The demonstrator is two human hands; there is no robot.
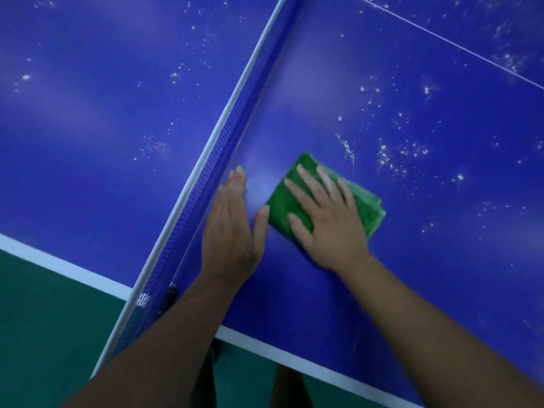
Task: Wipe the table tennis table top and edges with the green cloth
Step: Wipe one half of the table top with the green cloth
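A folded green cloth (369, 209) lies flat on the blue table tennis table top (426, 231), just right of the net. My right hand (326, 219) presses on it with spread, straight fingers. My left hand (232, 228) rests flat on the table between the net and the cloth, its thumb tip almost touching the cloth's left edge. White dusty specks are scattered over the blue surface on both sides of the net.
The blue net (232, 136) with a white top band runs diagonally from the lower left to the top middle. The white table edge line (294, 360) runs along the near side. A green floor (44, 319) lies beyond it. A thin white centre line (441, 39) crosses the upper right.
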